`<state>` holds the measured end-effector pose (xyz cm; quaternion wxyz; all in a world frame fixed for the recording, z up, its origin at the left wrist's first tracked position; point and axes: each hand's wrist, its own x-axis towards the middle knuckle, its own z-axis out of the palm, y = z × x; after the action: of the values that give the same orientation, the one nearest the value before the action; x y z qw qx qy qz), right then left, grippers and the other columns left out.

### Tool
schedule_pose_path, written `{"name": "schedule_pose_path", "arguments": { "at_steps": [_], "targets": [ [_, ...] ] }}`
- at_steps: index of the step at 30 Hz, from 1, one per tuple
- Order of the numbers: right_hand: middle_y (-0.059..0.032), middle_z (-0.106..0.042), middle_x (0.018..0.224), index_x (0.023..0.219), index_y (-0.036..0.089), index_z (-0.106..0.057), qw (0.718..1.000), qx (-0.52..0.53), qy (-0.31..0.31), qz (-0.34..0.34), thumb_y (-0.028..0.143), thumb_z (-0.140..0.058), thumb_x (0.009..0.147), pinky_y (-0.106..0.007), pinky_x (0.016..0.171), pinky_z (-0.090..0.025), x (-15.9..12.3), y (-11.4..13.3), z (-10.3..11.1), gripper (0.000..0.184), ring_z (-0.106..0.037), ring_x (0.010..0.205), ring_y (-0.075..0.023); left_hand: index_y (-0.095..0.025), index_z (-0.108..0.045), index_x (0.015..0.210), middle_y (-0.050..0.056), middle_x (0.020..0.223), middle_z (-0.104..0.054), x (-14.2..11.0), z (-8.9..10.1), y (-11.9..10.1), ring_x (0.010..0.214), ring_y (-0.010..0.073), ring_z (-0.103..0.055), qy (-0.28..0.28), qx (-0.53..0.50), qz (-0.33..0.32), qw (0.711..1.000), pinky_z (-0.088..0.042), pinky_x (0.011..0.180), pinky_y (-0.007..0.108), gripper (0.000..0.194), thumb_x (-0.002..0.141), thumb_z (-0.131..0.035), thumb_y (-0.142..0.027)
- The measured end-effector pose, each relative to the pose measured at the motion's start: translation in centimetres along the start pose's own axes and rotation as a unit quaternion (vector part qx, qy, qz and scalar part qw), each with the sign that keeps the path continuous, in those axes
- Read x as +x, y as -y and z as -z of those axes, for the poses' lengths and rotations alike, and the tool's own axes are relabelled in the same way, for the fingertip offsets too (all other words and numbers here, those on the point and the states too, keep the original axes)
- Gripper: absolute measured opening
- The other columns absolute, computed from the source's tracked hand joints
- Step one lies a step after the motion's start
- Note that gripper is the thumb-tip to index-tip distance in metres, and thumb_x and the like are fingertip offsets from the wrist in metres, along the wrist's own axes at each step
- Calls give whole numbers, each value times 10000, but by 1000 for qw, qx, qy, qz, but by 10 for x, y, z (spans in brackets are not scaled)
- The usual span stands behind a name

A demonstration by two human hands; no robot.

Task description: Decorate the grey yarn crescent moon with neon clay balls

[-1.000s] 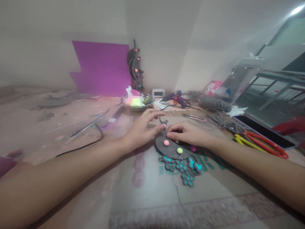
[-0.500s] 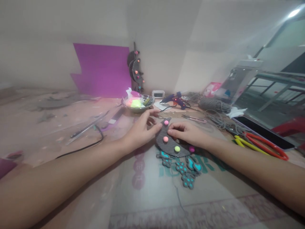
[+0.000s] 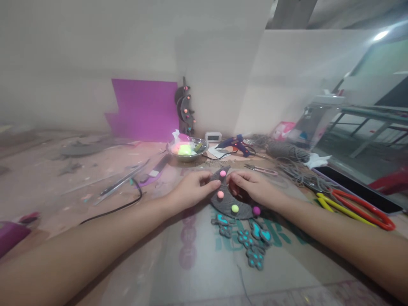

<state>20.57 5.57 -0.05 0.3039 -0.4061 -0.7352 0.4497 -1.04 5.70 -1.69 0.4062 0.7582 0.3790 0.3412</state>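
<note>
A grey yarn-wrapped crescent moon (image 3: 228, 202) with coloured balls lies at the middle of the table. Its balls are pink (image 3: 222, 173), salmon (image 3: 220, 194), yellow-green (image 3: 235, 208) and magenta (image 3: 256, 211). My left hand (image 3: 199, 187) grips the crescent's outer left edge near the upper tip, its thumb on top. Curled at the inner curve, my right hand (image 3: 247, 185) pinches the edge by the pink ball; its fingertips are partly hidden. Below the crescent lie several grey flower and butterfly shapes with turquoise fillings (image 3: 255, 257).
A metal bowl (image 3: 188, 157) of coloured bits, a small digital clock (image 3: 213, 136) and a blue glue gun (image 3: 234, 144) stand behind. To the right are small snips (image 3: 261, 170), grey yarn (image 3: 287, 151), a phone (image 3: 357, 189) and red-and-yellow-handled tools (image 3: 363, 208). Purple board (image 3: 146, 110) leans on the wall.
The view has tilted up. The crescent has turned slightly between my hands. My left fingers have come down from above the tip and closed in at its edge.
</note>
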Motion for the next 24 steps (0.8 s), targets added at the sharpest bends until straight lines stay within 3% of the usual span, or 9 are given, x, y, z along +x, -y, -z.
{"name": "schedule_pose_path", "arguments": {
  "at_steps": [5,11,19,24],
  "targets": [
    [48,-521,609,964,154,-635,995,82,-56,-23,652,-629,803,-227,429,-292,4,-10,2,523,-439,467,-86,-144,-615,760,0,685,-611,1,1,1,621,128,-487,-18,16,16,1000,-335,560,236,371,892,-562,-487],
    [62,-533,581,953,160,-622,990,119,-61,-45,539,-719,764,-214,395,-282,4,-8,0,435,-427,419,-71,-156,-610,769,-5,680,-608,-1,1,-2,593,119,-469,-4,-2,15,1000,-325,539,227,356,897,-553,-482],
    [53,-569,568,844,183,-586,993,86,-56,-59,492,-710,777,-197,367,-288,3,1,-4,340,-459,404,-78,-152,-614,756,-30,625,-525,-1,1,-3,571,107,-438,-7,27,17,999,-296,513,217,341,881,-575,-467],
    [57,-525,585,812,194,-561,990,90,-105,6,507,-697,797,-222,479,-365,5,-3,-1,341,-447,490,-88,-150,-632,787,-4,699,-608,0,1,-1,627,126,-505,2,12,18,1000,-348,560,226,341,890,-567,-470]
  ]
}}
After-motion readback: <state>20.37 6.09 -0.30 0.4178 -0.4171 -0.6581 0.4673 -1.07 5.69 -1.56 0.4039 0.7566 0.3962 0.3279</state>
